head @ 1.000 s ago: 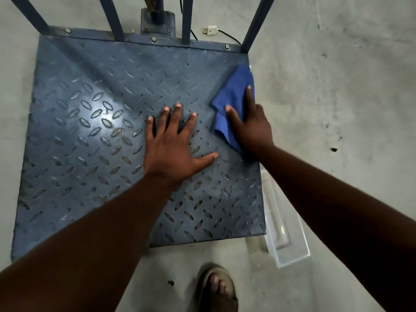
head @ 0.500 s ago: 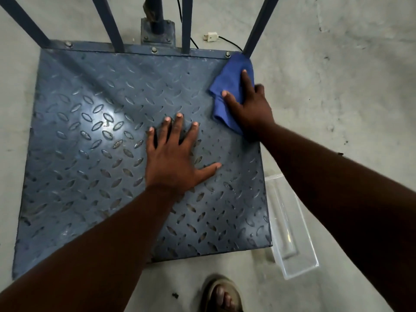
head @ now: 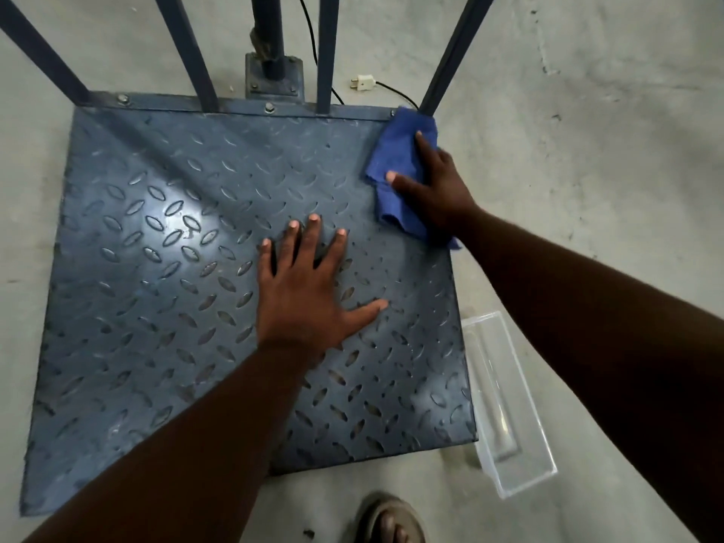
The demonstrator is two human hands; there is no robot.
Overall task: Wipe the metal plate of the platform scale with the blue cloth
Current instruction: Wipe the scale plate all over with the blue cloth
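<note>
A: What is on the floor?

B: A platform scale with a dark blue metal plate, patterned with raised oval treads, lying flat on a grey concrete floor. Blue rails rise from its far edge, and a post stands on a bolted bracket behind the middle of that edge.

A: Where is the blue cloth?

B: The blue cloth lies crumpled on the plate's far right corner, its top edge touching the foot of the right-most rail. Part of it trails toward the plate's right edge beneath the wrist.

A: And the hands?

B: The right hand lies on top of the cloth, fingers stretched forward and the thumb spread to the left, pressing it onto the plate. The left hand is flat on the bare plate near its middle, fingers splayed, thumb pointing right. The two hands are apart, and the left holds nothing.

A: Anything else nearby?

B: A clear plastic tray sits on the floor just beside the plate's near right edge. A white plug on a black cord lies beyond the far edge. A sandalled foot shows at the bottom, in front of the plate.
</note>
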